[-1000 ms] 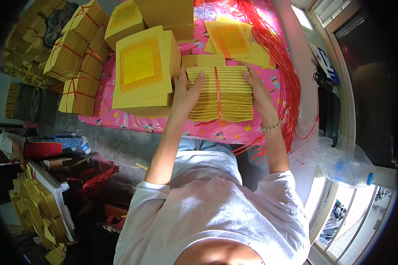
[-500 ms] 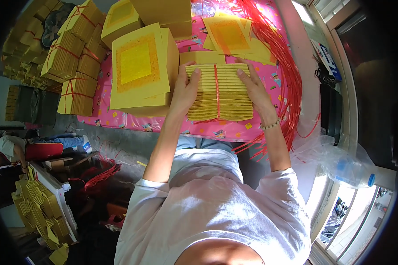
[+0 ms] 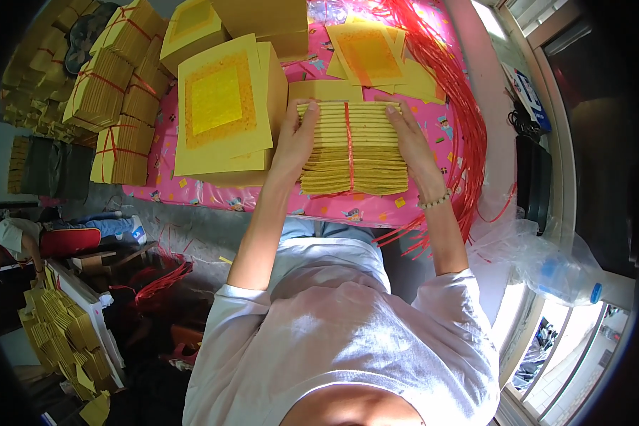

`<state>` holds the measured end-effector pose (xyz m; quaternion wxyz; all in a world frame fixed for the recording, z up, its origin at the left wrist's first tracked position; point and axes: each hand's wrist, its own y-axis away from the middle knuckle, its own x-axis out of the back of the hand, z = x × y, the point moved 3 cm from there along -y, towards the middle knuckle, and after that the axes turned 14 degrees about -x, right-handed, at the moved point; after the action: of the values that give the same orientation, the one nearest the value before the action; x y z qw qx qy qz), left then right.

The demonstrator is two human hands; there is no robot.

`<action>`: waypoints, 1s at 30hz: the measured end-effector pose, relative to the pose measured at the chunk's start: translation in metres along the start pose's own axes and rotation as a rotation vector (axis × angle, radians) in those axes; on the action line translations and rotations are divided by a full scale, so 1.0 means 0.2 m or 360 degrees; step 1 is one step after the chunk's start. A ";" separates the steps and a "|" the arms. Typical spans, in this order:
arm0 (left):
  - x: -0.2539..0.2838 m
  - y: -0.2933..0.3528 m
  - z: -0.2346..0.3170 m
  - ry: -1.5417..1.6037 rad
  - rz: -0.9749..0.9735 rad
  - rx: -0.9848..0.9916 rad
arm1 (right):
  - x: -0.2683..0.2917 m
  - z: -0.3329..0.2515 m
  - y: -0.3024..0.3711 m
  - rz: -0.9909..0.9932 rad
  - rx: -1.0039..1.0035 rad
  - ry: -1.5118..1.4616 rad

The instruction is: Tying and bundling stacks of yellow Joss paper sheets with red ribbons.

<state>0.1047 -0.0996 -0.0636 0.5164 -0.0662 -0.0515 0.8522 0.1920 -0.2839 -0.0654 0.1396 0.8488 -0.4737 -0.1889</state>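
Observation:
A bundle of folded yellow paper (image 3: 322, 153), its many layers bound by a red plastic strip (image 3: 349, 135), rests at the table's near edge. On its left end is my left hand (image 3: 297, 142), thumb on top and fingers along the side. My right hand (image 3: 410, 138) grips the right end in the same way, with a beaded bracelet at the wrist. The fingertips at the far side are partly hidden. Left of the bundle stands a tall stack of yellow paper sheets (image 3: 217, 110) with an orange-bordered square on top.
The table has a pink patterned cover (image 3: 213, 195). Red plastic strips (image 3: 468, 142) hang along its right side. Loose printed sheets (image 3: 369, 53) lie behind the bundle. Tied paper bundles (image 3: 98, 89) are piled at the left. A person (image 3: 21, 238) sits at the lower left near more folded paper (image 3: 64, 330).
Both hands have shifted slightly on the bundle's ends, the right thumb drawing outward a little. The bundle stays in nearly the same place.

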 end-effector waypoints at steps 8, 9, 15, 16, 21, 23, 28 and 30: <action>0.00 0.02 0.00 0.0110 0.0013 -0.0066 | -0.01 -0.01 0.03 0.0001 0.0010 -0.0018; 0.01 0.02 0.00 0.0112 0.0015 -0.0058 | -0.04 -0.03 0.05 0.0000 0.0010 -0.0018; -0.01 -0.01 -0.01 0.0188 0.0039 0.0004 | -0.02 -0.05 0.04 0.0118 -0.0047 0.0076; 0.00 0.00 -0.01 0.0198 0.0004 0.0009 | -0.04 -0.06 0.06 0.0166 -0.0087 -0.0005; 0.00 0.00 -0.02 0.0140 0.0003 0.0035 | 0.01 -0.01 0.00 0.0045 -0.0044 -0.0030; 0.01 -0.01 -0.03 0.0109 -0.0017 0.0018 | 0.01 -0.01 -0.01 -0.0017 0.0056 0.0000; 0.01 0.00 -0.03 0.0230 0.0034 0.0036 | -0.01 -0.02 0.00 0.0001 0.0085 0.0081; 0.01 0.00 -0.03 0.0219 0.0009 0.0022 | 0.00 -0.03 -0.01 -0.0017 0.0100 0.0074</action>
<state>0.1052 -0.0980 -0.0701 0.5167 -0.1213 -0.0097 0.8474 0.1955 -0.2824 -0.0608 0.1229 0.8595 -0.4714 -0.1549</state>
